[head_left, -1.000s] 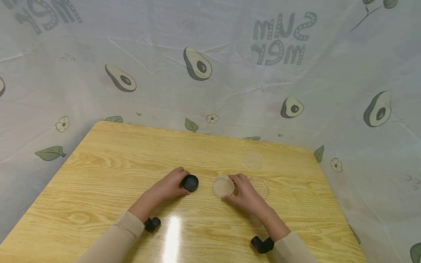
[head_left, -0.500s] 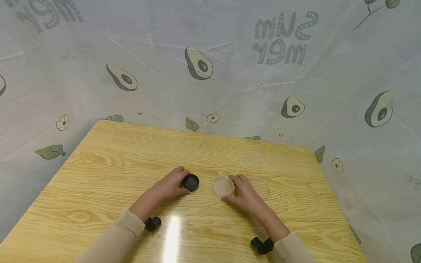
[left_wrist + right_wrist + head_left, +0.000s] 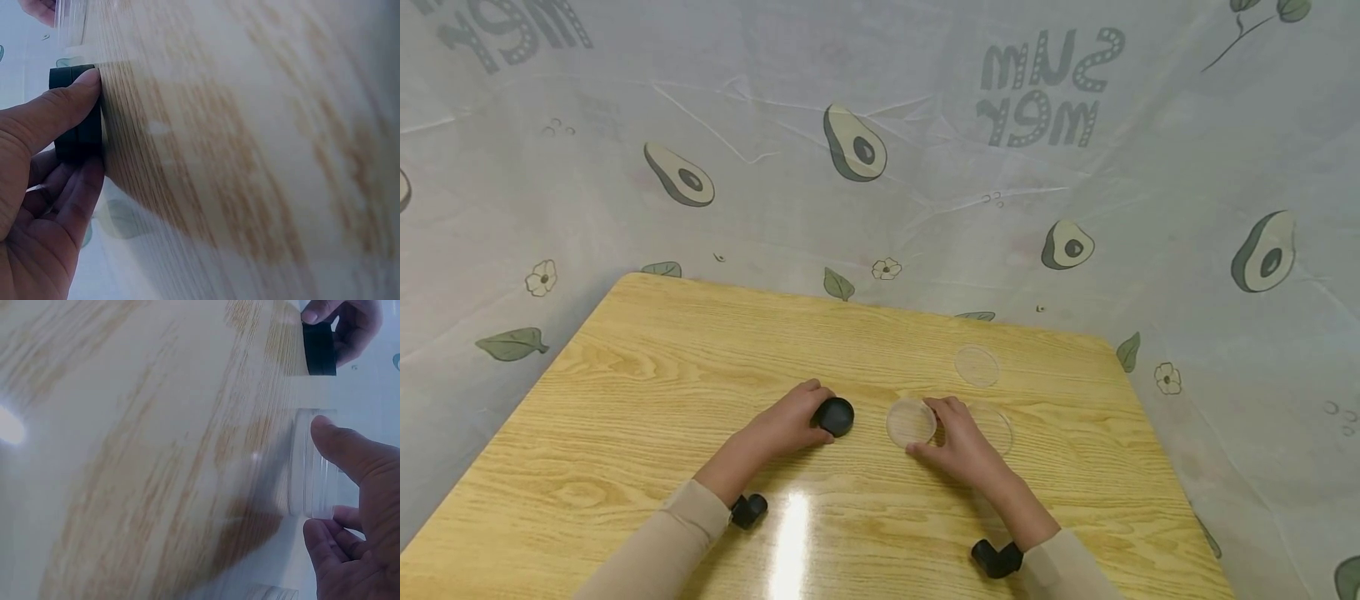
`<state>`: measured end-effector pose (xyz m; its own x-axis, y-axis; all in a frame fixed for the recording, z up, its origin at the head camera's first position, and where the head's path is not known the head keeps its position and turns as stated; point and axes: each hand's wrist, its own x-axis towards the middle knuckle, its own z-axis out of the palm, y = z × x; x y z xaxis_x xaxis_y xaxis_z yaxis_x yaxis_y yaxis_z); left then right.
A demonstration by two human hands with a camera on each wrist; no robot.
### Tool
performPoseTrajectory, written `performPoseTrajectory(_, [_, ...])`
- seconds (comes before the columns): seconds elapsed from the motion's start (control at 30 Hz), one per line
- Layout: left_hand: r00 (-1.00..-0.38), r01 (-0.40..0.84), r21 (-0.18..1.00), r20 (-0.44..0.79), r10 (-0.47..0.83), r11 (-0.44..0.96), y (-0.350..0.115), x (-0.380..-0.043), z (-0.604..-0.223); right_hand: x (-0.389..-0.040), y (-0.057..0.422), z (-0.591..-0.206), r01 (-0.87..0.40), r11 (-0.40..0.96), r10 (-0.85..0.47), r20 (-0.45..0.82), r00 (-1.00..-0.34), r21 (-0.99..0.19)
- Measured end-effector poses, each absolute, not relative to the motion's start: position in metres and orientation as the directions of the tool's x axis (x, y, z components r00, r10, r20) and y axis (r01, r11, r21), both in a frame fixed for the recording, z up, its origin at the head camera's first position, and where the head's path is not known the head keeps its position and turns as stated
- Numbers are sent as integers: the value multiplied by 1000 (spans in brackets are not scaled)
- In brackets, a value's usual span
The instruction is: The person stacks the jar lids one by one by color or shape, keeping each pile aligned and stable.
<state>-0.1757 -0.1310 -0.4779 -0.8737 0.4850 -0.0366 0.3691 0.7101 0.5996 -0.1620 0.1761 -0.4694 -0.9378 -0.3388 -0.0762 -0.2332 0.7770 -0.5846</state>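
In the head view my left hand grips a black round lid-like disc by its sides, thumb on the near edge. A seam round its side shows in the left wrist view, so the black disc may be two stacked pieces. My right hand pinches a clear round dish between thumb and fingers, to the right of the black disc. Several ridges run round the clear dish in the right wrist view; whether it is one piece or a stack, I cannot tell.
A clear round dish lies on the wooden table just behind my right hand. Farther back is a thin clear disc. A patterned cloth hangs behind the table.
The clear dish in my right hand has shifted very slightly right and away from me. My left hand and the black disc have hardly moved.
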Motion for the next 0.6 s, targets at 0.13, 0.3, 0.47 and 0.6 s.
performPoseTrajectory(0.13, [-873,374,594,-33,486,712,-130,-176,-477,-161,176,-469,-240,774,-342,-67,-938,-587])
performPoseTrajectory(0.3, [-871,382,588,-28,490,713,-130,-175,-476,-160,177,-471,-250,769,-346,-53,-937,-589])
performPoseTrajectory(0.47, [-869,386,592,-24,494,707,-130,-175,-477,-159,178,-474,-247,770,-344,-56,-937,-589])
performPoseTrajectory(0.6, [-871,378,601,-26,490,704,-130,-175,-477,-159,179,-473,-252,767,-347,-52,-937,-590])
